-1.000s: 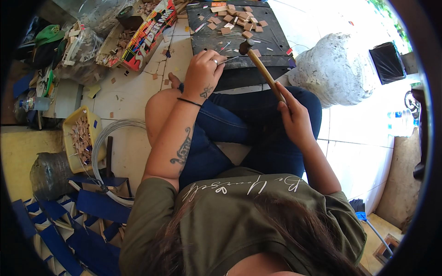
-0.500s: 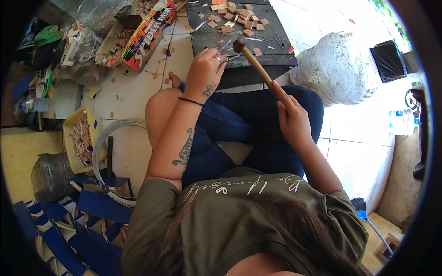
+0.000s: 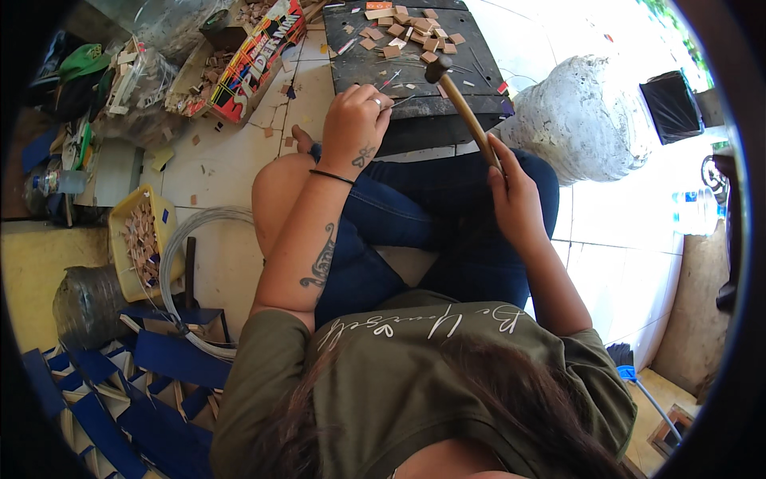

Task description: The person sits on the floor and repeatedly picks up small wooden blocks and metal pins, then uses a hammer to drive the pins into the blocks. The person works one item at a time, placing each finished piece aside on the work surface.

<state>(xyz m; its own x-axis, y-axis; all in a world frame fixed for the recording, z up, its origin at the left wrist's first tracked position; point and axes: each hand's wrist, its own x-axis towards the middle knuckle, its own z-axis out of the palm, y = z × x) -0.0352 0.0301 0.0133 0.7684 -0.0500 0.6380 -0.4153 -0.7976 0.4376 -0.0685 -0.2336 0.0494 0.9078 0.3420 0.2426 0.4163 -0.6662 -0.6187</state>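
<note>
At the board's point(image 3: 415, 96) near edge, the left hand point(image 3: 355, 128) pinched a thin nail upright, fingers curled shut. The right hand point(image 3: 515, 199) gripped the hammer point(image 3: 459, 104) handle, its head poised just right of the nail, handle slanting back toward that hand.

A low work block point(image 3: 415, 88) sits on the floor ahead of the person's crossed legs, with small wooden tiles point(image 3: 403, 28) scattered on its far part. A sack point(image 3: 578, 116) stands to its right, a printed carton point(image 3: 255, 56) to its left. Nearer left, a basket point(image 3: 140, 243) holds more tiles, a wire coil point(image 3: 179, 275) just beside it.
</note>
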